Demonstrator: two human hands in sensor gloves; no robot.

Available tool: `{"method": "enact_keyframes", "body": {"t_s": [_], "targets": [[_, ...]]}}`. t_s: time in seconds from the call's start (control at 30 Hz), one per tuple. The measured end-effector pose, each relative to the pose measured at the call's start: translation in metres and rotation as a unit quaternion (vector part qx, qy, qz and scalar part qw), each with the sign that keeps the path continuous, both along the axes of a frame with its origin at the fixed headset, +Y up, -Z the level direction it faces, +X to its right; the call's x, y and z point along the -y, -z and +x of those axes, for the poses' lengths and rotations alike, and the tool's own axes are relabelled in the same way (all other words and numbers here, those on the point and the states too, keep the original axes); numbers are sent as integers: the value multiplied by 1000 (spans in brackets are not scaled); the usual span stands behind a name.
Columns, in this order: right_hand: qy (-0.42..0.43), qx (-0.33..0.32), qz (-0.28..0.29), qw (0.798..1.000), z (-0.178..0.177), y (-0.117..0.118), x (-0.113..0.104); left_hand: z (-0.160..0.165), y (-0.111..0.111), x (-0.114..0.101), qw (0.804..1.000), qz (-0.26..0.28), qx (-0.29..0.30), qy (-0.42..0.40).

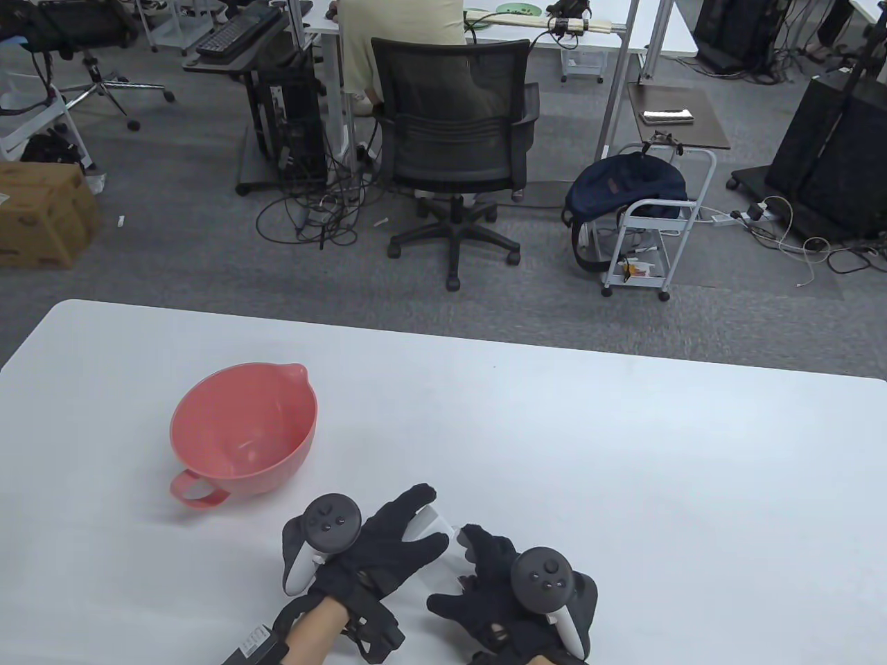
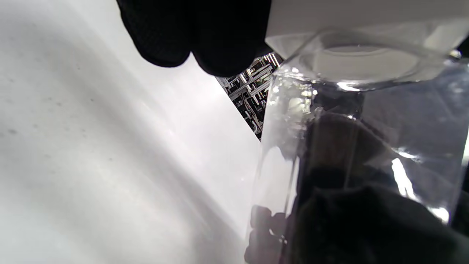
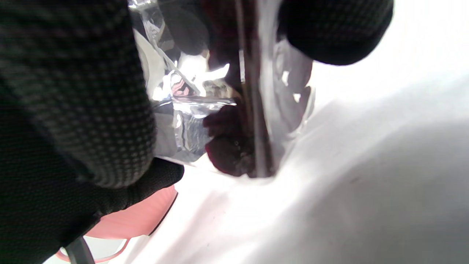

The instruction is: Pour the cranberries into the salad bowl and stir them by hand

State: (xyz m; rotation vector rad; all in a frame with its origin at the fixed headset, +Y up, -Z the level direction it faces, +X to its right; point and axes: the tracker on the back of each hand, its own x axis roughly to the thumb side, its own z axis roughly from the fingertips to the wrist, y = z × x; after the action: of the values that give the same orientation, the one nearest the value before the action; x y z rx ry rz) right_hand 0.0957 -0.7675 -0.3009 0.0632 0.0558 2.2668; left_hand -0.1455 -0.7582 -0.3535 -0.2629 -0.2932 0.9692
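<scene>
- The bowl (image 1: pixel 244 438) is pink, with a spout on its far rim and a loop handle on the near side; it stands upright on the table (image 1: pixel 624 450), left of centre, and looks empty.
- Both hands meet near the table's front edge, right of the bowl and apart from it.
- Between them is a clear jar (image 1: pixel 431 528) with a white lid; from above only a small part of it shows.
- The left hand (image 1: pixel 388 551) lies over the jar with fingers stretched forward and slightly apart; the left wrist view shows the clear wall (image 2: pixel 362 146) close by and fingertips (image 2: pixel 190 36) above it. I cannot tell how tightly it grips.
- The right hand (image 1: pixel 495 578) has its fingers curled against the jar's right side; in the right wrist view gloved fingers (image 3: pixel 333 29) press the clear wall.
- The cranberries (image 3: pixel 229 146), dark red, sit inside the jar at its bottom, just above the table.
- In the right wrist view a slice of the pink bowl (image 3: pixel 139 216) shows beyond the hand.
</scene>
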Motion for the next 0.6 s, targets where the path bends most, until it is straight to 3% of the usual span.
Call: {"method": "enact_keyframes", "body": {"t_s": [0.17,0.33,0.47,0.6], "targets": [[41,-10,-25,999,-2,1,3,-4,4,-2,994,-8,61,-89],[75,-30,-38,996,-4,1,4,-16,15,-7,972,-20,163,-169],[90,-45,-41,994,-7,2,5,-23,19,-9,960,-43,226,-162],[95,-55,-45,993,-9,2,6,-24,19,-11,961,-38,230,-146]]}}
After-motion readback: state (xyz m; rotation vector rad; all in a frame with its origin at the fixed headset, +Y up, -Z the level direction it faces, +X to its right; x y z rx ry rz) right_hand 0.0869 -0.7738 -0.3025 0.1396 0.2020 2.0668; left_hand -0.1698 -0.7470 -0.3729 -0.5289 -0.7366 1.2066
